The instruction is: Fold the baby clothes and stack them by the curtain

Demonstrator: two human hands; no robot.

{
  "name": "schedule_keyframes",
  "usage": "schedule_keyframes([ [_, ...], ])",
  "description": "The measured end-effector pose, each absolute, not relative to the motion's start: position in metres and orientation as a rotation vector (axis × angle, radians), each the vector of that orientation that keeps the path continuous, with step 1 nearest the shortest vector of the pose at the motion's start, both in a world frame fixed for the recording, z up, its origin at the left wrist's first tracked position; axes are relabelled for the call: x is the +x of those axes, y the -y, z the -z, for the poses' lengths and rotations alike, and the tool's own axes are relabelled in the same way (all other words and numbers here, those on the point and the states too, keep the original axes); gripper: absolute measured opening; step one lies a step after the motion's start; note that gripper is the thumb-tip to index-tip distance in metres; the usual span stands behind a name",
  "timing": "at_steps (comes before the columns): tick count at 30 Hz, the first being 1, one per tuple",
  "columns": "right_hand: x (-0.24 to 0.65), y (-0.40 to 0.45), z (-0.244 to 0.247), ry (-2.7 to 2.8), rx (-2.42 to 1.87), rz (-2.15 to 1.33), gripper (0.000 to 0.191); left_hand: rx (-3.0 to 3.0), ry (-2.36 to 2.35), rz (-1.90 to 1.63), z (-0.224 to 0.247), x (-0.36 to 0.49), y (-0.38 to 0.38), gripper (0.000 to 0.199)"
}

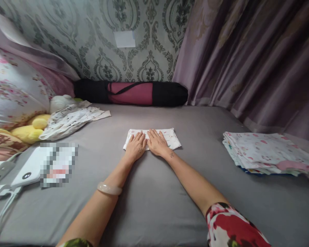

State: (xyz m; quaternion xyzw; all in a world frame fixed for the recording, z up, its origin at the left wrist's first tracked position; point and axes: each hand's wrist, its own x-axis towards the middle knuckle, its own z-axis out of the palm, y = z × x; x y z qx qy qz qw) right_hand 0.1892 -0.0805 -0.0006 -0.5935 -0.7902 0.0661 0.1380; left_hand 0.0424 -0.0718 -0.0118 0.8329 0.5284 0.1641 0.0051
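A small folded white cloth (173, 139) with a faint print lies flat on the grey sheet (154, 192), its long side running left to right. My left hand (137, 145) rests palm down on its left half, fingers stretched out. Beside it, my right hand (157, 142) lies flat on the middle of the cloth, fingers pointing away from me. The two hands nearly meet at the thumbs. Part of the cloth is hidden beneath them.
To the right sits a stack of folded printed cloths (267, 151). At left are a crumpled white cloth (69, 121), a yellow plush toy (31, 132), a white power bank (34, 164) with cables and a power strip (0, 171). A black and maroon long bag (131, 93) lies along the wall.
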Motion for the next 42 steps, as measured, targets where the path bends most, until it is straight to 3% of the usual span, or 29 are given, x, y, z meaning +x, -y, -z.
schedule_keyframes([
  [9, 0.208, 0.081, -0.005, 2.12, -1.884, -0.126, 0.059, 2.601, -1.795, -0.804, 0.007, 0.035, 0.072, 0.048],
  [16, 0.216, 0.08, 0.003, 2.084, -1.991, -0.21, 0.061, 2.535, -1.853, -0.486, 0.009, 0.035, 0.071, 0.045],
  [28, 0.24, 0.074, -0.004, 1.956, -2.101, -0.107, 0.061, 2.435, -1.993, -0.811, 0.006, 0.022, 0.068, 0.047],
  [34, 0.247, 0.07, 0.004, 1.958, -2.181, -0.197, 0.065, 2.312, -1.987, -0.5, 0.011, 0.022, 0.063, 0.049],
  [42, 0.249, 0.067, 0.002, 1.869, -2.175, -0.224, 0.06, 2.147, -2.118, -0.617, 0.009, 0.016, 0.059, 0.045],
])
